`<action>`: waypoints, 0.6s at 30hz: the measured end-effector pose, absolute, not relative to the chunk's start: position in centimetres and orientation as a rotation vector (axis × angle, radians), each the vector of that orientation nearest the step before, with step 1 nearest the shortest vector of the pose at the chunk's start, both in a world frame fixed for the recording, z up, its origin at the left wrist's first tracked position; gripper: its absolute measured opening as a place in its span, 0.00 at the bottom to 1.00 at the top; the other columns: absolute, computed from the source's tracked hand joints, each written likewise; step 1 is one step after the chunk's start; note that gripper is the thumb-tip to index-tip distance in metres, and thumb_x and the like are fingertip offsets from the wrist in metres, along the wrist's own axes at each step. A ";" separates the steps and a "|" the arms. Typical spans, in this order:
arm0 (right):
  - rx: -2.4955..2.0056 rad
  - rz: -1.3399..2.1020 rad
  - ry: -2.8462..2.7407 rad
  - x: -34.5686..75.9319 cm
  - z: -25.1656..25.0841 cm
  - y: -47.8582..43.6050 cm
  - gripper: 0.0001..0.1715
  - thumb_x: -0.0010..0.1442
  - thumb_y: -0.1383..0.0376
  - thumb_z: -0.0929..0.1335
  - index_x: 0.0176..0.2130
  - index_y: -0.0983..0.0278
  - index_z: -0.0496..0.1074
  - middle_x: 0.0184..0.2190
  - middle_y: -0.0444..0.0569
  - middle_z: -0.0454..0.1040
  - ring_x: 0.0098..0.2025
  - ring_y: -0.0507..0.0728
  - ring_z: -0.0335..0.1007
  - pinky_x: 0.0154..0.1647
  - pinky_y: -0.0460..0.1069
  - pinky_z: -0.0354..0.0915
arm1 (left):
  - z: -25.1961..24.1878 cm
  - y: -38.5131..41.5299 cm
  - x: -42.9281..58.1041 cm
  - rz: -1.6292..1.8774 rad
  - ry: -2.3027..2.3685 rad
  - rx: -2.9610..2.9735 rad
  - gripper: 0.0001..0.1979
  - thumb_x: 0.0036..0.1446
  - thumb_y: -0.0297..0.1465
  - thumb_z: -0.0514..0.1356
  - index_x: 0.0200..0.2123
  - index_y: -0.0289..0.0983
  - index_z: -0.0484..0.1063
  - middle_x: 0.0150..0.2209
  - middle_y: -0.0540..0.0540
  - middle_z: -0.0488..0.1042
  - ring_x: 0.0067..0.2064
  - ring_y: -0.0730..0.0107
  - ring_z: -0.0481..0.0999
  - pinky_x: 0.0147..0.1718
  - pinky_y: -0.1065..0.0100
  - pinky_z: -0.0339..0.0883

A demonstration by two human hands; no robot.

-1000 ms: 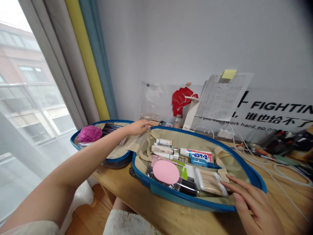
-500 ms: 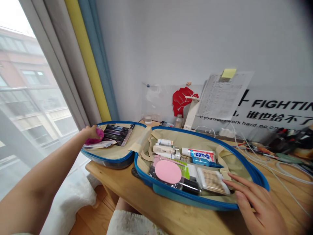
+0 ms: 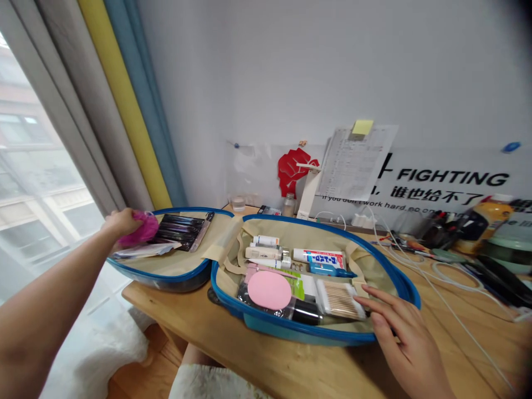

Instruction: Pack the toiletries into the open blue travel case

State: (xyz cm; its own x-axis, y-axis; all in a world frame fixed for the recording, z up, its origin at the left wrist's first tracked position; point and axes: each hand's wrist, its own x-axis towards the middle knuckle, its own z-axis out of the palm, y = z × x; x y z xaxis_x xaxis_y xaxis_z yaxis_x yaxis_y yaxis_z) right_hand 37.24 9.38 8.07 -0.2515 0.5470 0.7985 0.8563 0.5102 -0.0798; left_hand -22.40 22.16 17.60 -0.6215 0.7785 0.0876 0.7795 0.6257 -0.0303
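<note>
Right hand [image 3: 405, 341] lies open, fingers loosely spread, over the rim of a blue-rimmed toiletry case [image 3: 270, 326], just beside a packet of cotton swabs [image 3: 338, 299]. A pink sponge [image 3: 269, 290] and a row of tubes [image 3: 261, 253] sit tightly packed in the beige lining, apparently kept in place by fabric straps [image 3: 230, 263]. The left arm reaches out at full stretch, its hand [image 3: 122, 221] closed on a pink mesh bath puff [image 3: 144, 229] above the case's other half, next to black packets [image 3: 177, 231].
</note>
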 end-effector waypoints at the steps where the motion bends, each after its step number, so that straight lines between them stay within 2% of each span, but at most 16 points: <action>1: -1.152 -0.479 -1.939 37.2 8.1 9.4 0.14 0.62 0.62 0.60 0.42 0.57 0.73 0.44 0.46 0.75 0.44 0.56 0.70 0.42 0.52 0.63 | 18.4 22.1 -21.8 -0.074 -2.696 -1.325 0.29 0.57 0.43 0.50 0.57 0.33 0.60 0.53 0.35 0.65 0.52 0.52 0.68 0.43 0.65 0.64; 4: -1.149 -0.475 -1.939 37.1 8.2 9.4 0.14 0.62 0.62 0.60 0.41 0.57 0.74 0.43 0.47 0.75 0.43 0.56 0.71 0.42 0.52 0.63 | 21.5 22.2 -18.9 -0.371 -2.477 -1.386 0.27 0.57 0.40 0.53 0.56 0.31 0.60 0.52 0.36 0.65 0.54 0.53 0.65 0.49 0.61 0.62; 7: -1.153 -0.472 -1.929 37.0 8.3 9.3 0.15 0.62 0.61 0.60 0.40 0.57 0.74 0.42 0.46 0.75 0.43 0.56 0.71 0.41 0.52 0.64 | 24.0 22.8 -13.7 -0.738 -2.238 -1.614 0.24 0.57 0.37 0.56 0.53 0.30 0.62 0.52 0.39 0.66 0.54 0.58 0.65 0.54 0.59 0.60; 12: -1.194 -0.432 -1.915 37.1 8.2 9.2 0.16 0.62 0.60 0.60 0.40 0.57 0.75 0.43 0.47 0.76 0.43 0.56 0.72 0.42 0.53 0.65 | 23.8 24.0 -1.3 -1.452 -2.234 -2.305 0.21 0.55 0.32 0.59 0.52 0.33 0.63 0.46 0.44 0.72 0.43 0.67 0.74 0.42 0.65 0.70; 14: -1.215 -0.412 -1.916 37.2 8.1 9.2 0.16 0.62 0.59 0.60 0.40 0.57 0.75 0.43 0.47 0.75 0.44 0.57 0.72 0.42 0.53 0.65 | 22.3 24.3 4.0 -1.528 -2.253 -2.634 0.19 0.55 0.31 0.60 0.49 0.35 0.64 0.45 0.43 0.73 0.41 0.67 0.75 0.40 0.66 0.71; 18: -1.191 -0.419 -1.902 37.1 8.0 9.3 0.16 0.62 0.60 0.60 0.39 0.58 0.75 0.42 0.48 0.76 0.43 0.57 0.72 0.41 0.53 0.65 | 18.7 24.9 12.9 -1.445 -2.239 -2.986 0.17 0.53 0.33 0.62 0.46 0.35 0.66 0.44 0.42 0.74 0.39 0.66 0.76 0.39 0.64 0.72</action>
